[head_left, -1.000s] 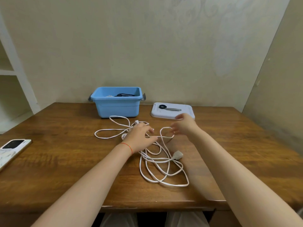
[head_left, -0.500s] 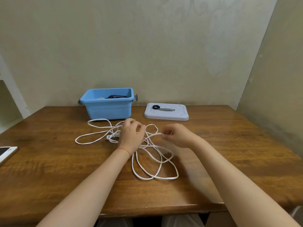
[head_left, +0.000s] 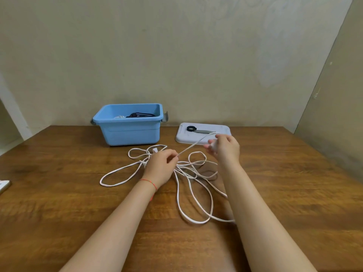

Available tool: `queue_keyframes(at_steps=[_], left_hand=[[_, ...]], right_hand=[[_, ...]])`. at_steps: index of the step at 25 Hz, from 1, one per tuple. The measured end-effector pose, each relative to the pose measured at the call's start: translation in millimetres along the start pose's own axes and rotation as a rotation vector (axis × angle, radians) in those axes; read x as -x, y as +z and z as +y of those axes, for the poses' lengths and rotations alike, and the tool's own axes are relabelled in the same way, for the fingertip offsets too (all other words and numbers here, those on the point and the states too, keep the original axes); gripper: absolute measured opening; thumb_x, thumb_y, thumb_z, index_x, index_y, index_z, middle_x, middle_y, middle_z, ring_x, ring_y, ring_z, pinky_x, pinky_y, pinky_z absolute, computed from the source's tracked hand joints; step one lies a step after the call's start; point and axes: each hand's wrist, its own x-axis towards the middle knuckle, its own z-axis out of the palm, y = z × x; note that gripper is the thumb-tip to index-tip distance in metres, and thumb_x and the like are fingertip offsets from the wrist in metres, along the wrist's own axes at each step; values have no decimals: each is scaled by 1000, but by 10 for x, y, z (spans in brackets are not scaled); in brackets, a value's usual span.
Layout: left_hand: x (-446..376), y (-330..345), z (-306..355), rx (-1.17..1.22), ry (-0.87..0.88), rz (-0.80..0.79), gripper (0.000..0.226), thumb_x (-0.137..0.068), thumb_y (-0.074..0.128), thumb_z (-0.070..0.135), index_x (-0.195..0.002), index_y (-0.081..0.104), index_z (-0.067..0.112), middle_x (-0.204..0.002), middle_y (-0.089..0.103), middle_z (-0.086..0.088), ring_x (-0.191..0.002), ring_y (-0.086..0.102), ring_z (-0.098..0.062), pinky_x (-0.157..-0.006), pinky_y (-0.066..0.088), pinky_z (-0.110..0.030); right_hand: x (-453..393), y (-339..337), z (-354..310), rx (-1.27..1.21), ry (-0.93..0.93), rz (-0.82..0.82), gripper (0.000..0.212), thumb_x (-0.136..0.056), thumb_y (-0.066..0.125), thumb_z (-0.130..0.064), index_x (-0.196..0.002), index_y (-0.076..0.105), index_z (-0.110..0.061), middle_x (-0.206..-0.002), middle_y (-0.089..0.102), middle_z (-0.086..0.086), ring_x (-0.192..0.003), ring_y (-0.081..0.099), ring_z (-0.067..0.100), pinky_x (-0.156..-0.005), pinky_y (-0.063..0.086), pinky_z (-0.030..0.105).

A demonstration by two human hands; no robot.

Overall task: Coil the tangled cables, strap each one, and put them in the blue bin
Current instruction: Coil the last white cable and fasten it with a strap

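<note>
Head view, left to right: light-blue plastic bin [head_left: 129, 132] at the table's back (dark coiled cable inside), left hand [head_left: 161, 165] pinching the tangled white cable [head_left: 193, 195] sprawled on the brown wooden table [head_left: 59, 193], right hand [head_left: 225, 148] gripping its raised end before a white lid [head_left: 202, 137].

The worktop [head_left: 59, 203] shows brown wood with dark grain streaks and a soft sheen, smooth to the eye. At its far edge the blue bin [head_left: 129, 132] looks like smooth moulded plastic, faintly glossy, with dull grey metal-looking clips at both ends. Just right of the bin lies a white lid [head_left: 224, 129], smooth plastic too, matt. In front of the bin sprawls the white cable [head_left: 182, 211], a smooth rubbery-looking jacket. Behind the bin, the wall [head_left: 176, 55] is matt, blotchy plaster.
</note>
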Motion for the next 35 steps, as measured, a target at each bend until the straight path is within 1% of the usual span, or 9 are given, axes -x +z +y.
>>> queue_keyframes(at_steps=[4,6,9,14,19,24,28,32,35], left_hand=[[-43,43,-164,97,-8,49,13,-95,63,25,-102,74,23,-80,65,11,-75,59,-1,-68,42,-18],[-32,20,-171,173,-49,36,9,-94,64,24,-97,73,21,-70,67,8,-65,63,2,-66,46,-19],[-7,-11,-161,246,-99,58,10,-94,65,26,-94,73,20,-72,70,6,-72,66,-3,-70,50,-19],[61,-78,-63,496,-153,38,11,-91,69,19,-86,76,14,-77,74,3,-69,65,-3,-66,52,-15],[102,-133,-10,860,-293,-45,12,-96,62,11,-95,73,8,-73,71,-4,-67,67,-16,-67,56,-24],[122,-170,51,993,-397,59,12,-95,63,17,-98,73,10,-69,65,-2,-57,60,-12,-53,51,-23],[115,-188,39,795,-281,82,11,-94,66,18,-92,75,13,-56,54,2,-47,44,-8,-50,41,-23],[94,-203,63,406,-82,12,20,-96,60,24,-85,75,29,-50,56,14,-50,49,-4,-52,45,-23],[52,-255,104,223,-38,-107,29,-100,51,32,-79,71,37,-69,66,10,-72,64,-15,-67,53,-37]], right_hand=[[67,0,285,458,53,-259,23,-96,43,-9,-97,66,-6,-71,70,10,-72,66,26,-85,55,47],[140,37,284,599,-19,-342,29,-99,44,-18,-95,70,-6,-77,73,9,-74,67,23,-83,54,44],[208,66,223,830,-160,-354,42,-104,40,-33,-89,75,-15,-85,69,1,-83,63,16,-77,53,36],[266,13,227,422,26,-441,22,-102,50,-22,-104,68,-9,-65,51,2,-55,48,13,-51,42,26],[280,11,201,81,219,-540,10,-99,55,-9,-108,58,-5,-75,60,8,-61,60,17,-54,51,25],[395,105,320,128,286,-710,17,-93,62,0,-98,48,-9,-77,69,20,-63,68,22,-51,54,23],[453,137,314,408,137,-738,26,-95,65,-22,-109,56,-2,-79,71,16,-66,67,27,-61,56,31],[463,153,220,484,-38,-710,37,-92,64,-46,-103,70,-11,-73,68,5,-83,69,26,-84,57,40],[470,209,94,622,-68,-620,36,-97,57,-45,-88,70,-12,-58,57,0,-54,55,14,-55,52,29]])
